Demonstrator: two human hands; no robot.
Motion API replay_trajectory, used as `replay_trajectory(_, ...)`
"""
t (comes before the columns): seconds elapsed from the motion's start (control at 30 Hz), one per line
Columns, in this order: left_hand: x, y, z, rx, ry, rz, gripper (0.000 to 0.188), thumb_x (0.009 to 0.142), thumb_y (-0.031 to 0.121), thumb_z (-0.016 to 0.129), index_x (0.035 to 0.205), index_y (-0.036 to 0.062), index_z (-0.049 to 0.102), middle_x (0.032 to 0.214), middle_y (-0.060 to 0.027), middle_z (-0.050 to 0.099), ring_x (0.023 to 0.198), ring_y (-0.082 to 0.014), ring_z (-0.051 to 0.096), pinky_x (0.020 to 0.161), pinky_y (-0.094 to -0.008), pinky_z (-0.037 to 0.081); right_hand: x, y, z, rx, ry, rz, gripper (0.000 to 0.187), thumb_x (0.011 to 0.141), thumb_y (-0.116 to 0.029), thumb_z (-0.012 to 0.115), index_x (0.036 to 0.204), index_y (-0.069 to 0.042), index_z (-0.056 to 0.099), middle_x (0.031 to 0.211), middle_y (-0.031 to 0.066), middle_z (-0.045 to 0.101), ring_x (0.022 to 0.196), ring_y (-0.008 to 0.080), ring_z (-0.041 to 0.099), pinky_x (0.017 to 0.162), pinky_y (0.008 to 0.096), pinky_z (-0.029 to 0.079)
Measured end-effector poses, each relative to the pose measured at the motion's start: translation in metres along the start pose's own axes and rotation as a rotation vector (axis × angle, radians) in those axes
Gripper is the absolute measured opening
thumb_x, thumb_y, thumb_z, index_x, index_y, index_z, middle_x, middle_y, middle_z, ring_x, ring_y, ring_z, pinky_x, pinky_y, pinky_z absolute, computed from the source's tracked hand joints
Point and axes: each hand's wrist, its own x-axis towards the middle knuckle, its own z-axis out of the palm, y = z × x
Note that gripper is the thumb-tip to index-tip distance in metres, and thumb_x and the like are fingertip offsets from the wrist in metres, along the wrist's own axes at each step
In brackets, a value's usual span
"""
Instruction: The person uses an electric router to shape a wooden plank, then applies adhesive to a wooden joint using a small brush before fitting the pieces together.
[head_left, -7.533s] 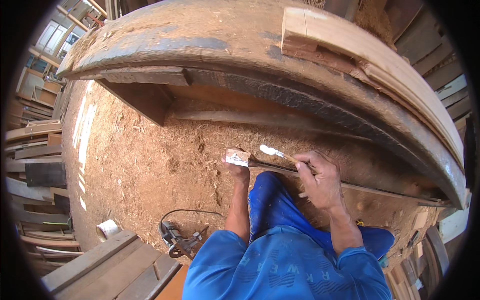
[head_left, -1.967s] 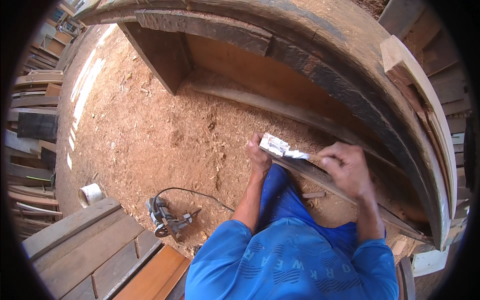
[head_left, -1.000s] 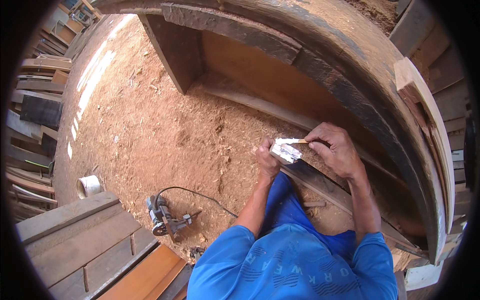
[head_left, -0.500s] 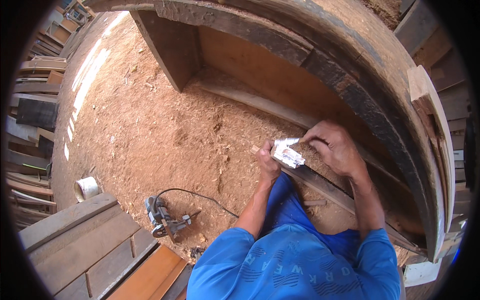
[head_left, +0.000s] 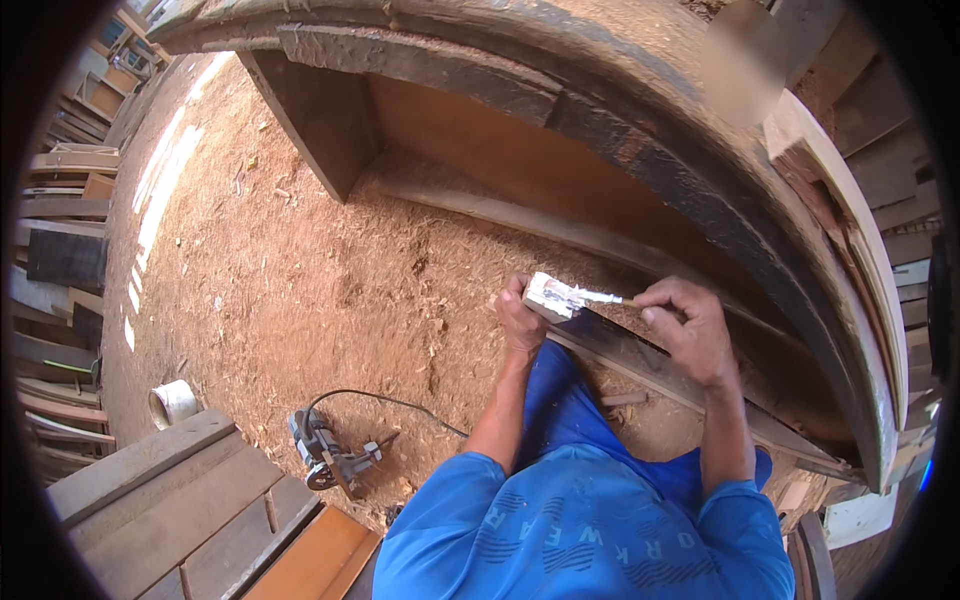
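Observation:
My left hand (head_left: 521, 318) is closed around a small wooden block (head_left: 541, 306) whose upper face is coated in white paste. Pinched between the fingers of my right hand (head_left: 690, 328) is a thin stick (head_left: 630, 302). Its far end is white with paste and touches, or nearly touches, the coated face. Whether the block joins the long board (head_left: 640, 365) that runs past my legs is hidden by my left hand and the paste.
A large curved wooden frame (head_left: 660, 155) arches over the right side. On the shaving-covered ground sit a corded power tool (head_left: 325, 450) and a white bucket (head_left: 174, 402). Planks (head_left: 190, 490) lie at the lower left; stacked boards (head_left: 65, 255) line the far left.
My right hand has drawn the stick to the right and a little down, its white tip now trailing off the block. The view has shifted slightly.

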Motion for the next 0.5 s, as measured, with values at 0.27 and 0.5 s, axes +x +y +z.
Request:
replay_trajectory(0.27, 0.007, 0.02, 0.011, 0.065, 0.042, 0.008, 0.067, 0.101, 0.052, 0.018, 0.091, -0.0004, 0.058, 0.075, -0.0145, 0.063, 0.069, -0.0283, 0.059, 0.064, -0.0405, 0.046, -0.019, 0.003, 0.038, -0.233, 0.291, -0.336, 0.017, 0.08, 0.003, 0.066, 0.096, -0.004, 0.069, 0.087, 0.0114, 0.065, 0.081, 0.0299, 0.062, 0.074, 0.0398, 0.05)
replay_trajectory(0.5, 0.013, 0.019, 0.014, 0.105, 0.072, 0.048, 0.075, 0.099, 0.055, 0.017, 0.09, -0.0018, 0.064, 0.078, -0.0165, 0.068, 0.072, -0.0292, 0.065, 0.068, -0.0408, 0.05, -0.032, 0.006, 0.026, -0.331, 0.259, -0.299, 0.016, 0.082, 0.003, 0.062, 0.095, -0.004, 0.067, 0.086, 0.014, 0.065, 0.082, 0.0347, 0.061, 0.074, 0.0432, 0.049)
